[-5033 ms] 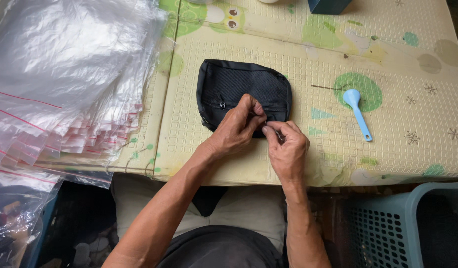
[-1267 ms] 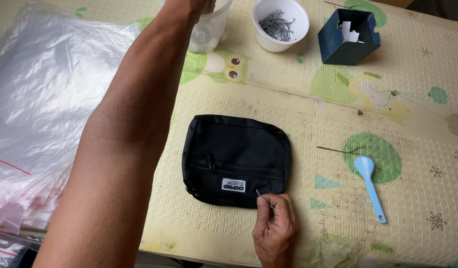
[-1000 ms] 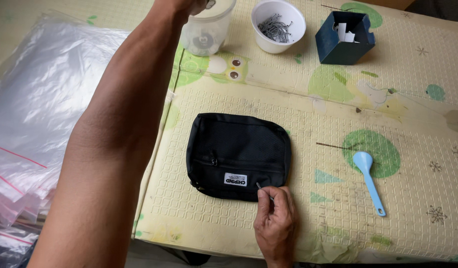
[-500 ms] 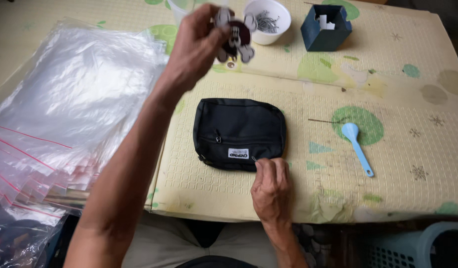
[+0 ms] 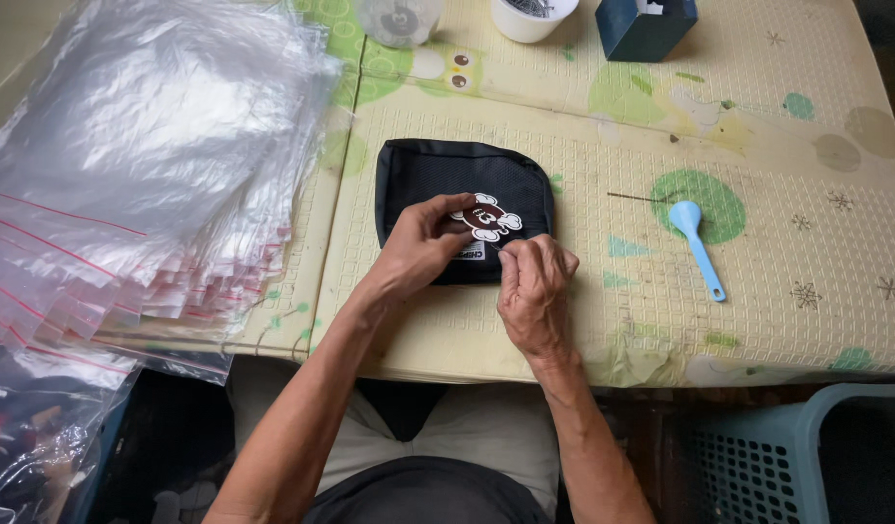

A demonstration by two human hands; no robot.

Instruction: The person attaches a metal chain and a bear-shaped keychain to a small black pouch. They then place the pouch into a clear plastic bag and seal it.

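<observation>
Both hands are working right over the small black fabric zip pouch point(image 5: 438, 189) lying flat on the pale yellow embossed foam mat point(image 5: 583, 320). The left hand point(image 5: 418, 247) is pinching a little brown-and-white cartoon-figure charm point(image 5: 484, 215) between thumb and fingertips, holding it just above the pouch's lower edge. The right hand point(image 5: 535, 286) is curled in tight, its thumb and forefinger pressed together at the charm's right side; it's probably gripping a tiny ring or pin there, but honestly that bit is too small to make out.

My read: this looks like the attaching step, with the charm being lined up against the pouch near its zipper end and not yet hanging on its own. I'd guess the next move needs a steady left hand keeping the charm from twisting while the right-hand fingertips thread or clip the fastener, so fiddly, fine-control stuff.

Other things around:
- a big fanned stack of clear plastic zip bags with red seal lines point(image 5: 127, 194) is sitting at the left, overlapping the mat's edge
- a light blue plastic spoon point(image 5: 698, 243) is lying well to the right of the pouch, beside a thin dark pin point(image 5: 637, 197)
- along the far edge there's a clear plastic cup point(image 5: 397, 17), a white round cup point(image 5: 531, 14) and a dark blue box point(image 5: 646, 24)
- a teal slotted plastic basket point(image 5: 797, 456) is down at the bottom right, below the table
</observation>
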